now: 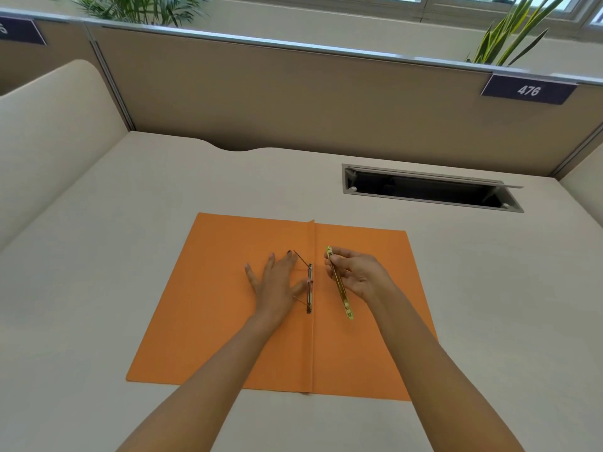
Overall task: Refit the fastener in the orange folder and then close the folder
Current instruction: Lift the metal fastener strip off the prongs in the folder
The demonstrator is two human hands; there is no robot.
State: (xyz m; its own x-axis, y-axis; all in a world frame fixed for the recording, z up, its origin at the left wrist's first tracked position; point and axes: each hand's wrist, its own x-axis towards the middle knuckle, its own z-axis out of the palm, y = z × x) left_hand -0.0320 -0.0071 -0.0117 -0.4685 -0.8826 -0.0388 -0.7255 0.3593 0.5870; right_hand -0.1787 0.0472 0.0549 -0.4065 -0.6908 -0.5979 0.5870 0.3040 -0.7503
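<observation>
The orange folder (pixel 202 321) lies open and flat on the desk. A metal fastener base (pixel 310 288) sits along its centre fold, with two thin prongs sticking up and leaning left. My left hand (pixel 277 282) rests flat on the left flap, fingers spread, its thumb touching the fastener base. My right hand (pixel 359 275) hovers over the right flap and pinches a long yellow-gold fastener bar (pixel 341 285), held lengthwise just right of the fold.
A cream desk (pixel 98 256) carries the folder. An open cable slot (pixel 427 189) lies beyond the folder at the right. Beige partition walls (pixel 293 93) enclose the desk at the back and sides, with plants above them.
</observation>
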